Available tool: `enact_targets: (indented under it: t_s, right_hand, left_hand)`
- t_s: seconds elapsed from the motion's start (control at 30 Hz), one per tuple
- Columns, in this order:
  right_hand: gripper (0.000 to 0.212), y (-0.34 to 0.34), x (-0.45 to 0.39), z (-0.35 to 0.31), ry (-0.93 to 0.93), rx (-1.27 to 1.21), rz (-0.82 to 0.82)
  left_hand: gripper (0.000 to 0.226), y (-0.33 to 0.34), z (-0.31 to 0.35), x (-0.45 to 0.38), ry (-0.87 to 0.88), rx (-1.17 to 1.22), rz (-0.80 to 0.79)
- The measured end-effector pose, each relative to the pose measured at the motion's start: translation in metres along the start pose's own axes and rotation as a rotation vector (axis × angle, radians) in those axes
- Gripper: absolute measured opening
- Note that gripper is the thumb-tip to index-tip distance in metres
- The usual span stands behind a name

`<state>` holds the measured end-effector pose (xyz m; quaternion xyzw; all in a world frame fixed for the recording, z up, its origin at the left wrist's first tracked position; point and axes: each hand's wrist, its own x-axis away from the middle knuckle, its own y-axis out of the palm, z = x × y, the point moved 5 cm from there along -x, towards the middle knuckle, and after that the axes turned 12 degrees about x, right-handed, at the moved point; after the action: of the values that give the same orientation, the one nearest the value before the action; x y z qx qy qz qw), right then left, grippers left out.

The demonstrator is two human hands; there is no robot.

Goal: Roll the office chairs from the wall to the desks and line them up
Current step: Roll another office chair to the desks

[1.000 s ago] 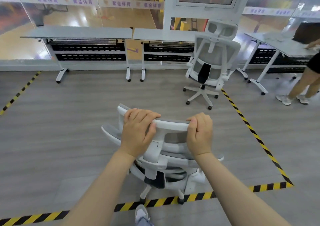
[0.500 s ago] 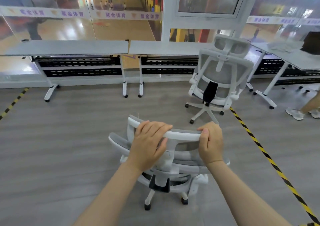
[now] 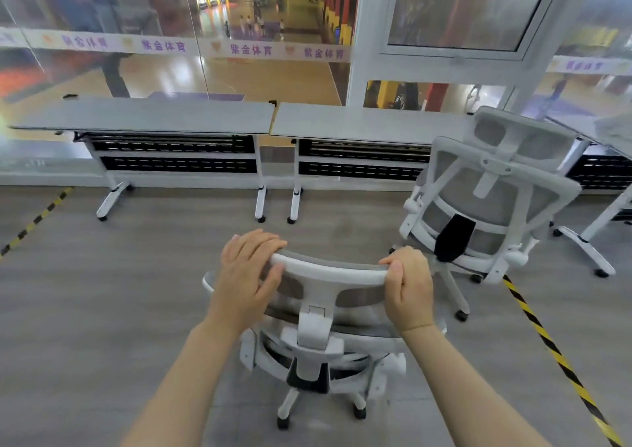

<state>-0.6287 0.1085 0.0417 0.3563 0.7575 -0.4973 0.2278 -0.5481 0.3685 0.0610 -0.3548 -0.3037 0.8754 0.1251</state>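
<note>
A white office chair (image 3: 321, 340) with grey mesh stands right in front of me, seen from behind and above. My left hand (image 3: 248, 275) grips the left end of its headrest (image 3: 333, 270), fingers curled over the top. My right hand (image 3: 408, 284) grips the headrest's right end. A second white chair (image 3: 489, 203) stands ahead on the right, its back towards me, close to the right-hand desk (image 3: 359, 121). The left-hand desk (image 3: 147, 116) stands beside it along the glass wall.
Both grey desks stand on white wheeled legs against a glass wall (image 3: 239, 36). Another desk's leg (image 3: 588, 241) is at the far right. Yellow-black floor tape (image 3: 554, 354) runs diagonally on the right, and a shorter strip (image 3: 34, 220) on the left. Grey floor lies between me and the desks.
I have rolled the held chair forward towards the desks. Desks and the second chair are nearer and larger, the tape line near my feet has dropped out of view, and so has the person at right.
</note>
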Motion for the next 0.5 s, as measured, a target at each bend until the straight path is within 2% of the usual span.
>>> enact_targets:
  t_s: [0.1,0.3,0.5]
  right_hand:
    - [0.035,0.036,-0.049,0.016,-0.023,-0.030,0.000]
    - [0.034,0.112,-0.136,0.055,0.007,-0.071,-0.054]
    - [0.036,0.179,-0.214,0.092,0.047,-0.108,-0.080]
  left_hand:
    - [0.034,0.010,-0.030,-0.051,-0.071,0.088,0.022]
    - [0.031,0.038,-0.084,-0.138,-0.094,0.143,0.032]
    - [0.024,0.064,-0.146,-0.233,-0.173,0.308,-0.093]
